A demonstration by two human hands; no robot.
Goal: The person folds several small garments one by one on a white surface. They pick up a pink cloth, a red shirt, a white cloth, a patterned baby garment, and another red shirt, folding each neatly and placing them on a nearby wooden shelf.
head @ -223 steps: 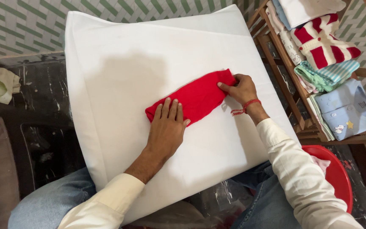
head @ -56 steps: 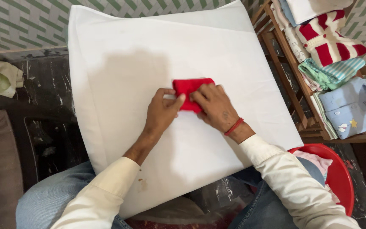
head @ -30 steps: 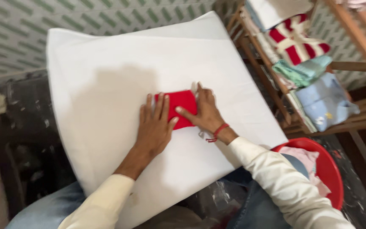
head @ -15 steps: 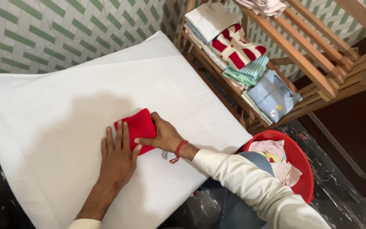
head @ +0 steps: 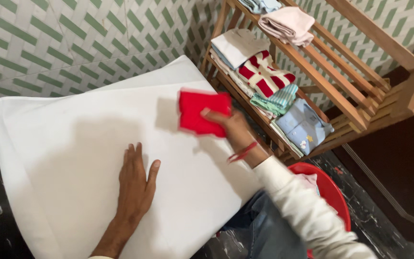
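Observation:
My right hand point(head: 230, 127) grips a folded red cloth point(head: 200, 111) and holds it up in the air above the far right part of a white pillow point(head: 63, 144) that lies across my lap. A red thread is tied round that wrist. My left hand point(head: 136, 182) lies flat on the pillow with its fingers spread, holding nothing. The red cloth is a small, roughly square bundle, slightly blurred by motion.
A wooden rack point(head: 341, 62) stands to the right with folded clothes: a red-and-white striped piece point(head: 263, 73), a green striped piece point(head: 276, 100), a light blue garment point(head: 303, 125) and a pink one point(head: 286, 25) higher up. A red tub point(head: 329, 184) with clothes sits by my right knee. Green-patterned tiles are behind.
The long red cloth was folded into a small square on the pillow. My right hand has now lifted it off the pillow toward the rack, while my left hand stays flat.

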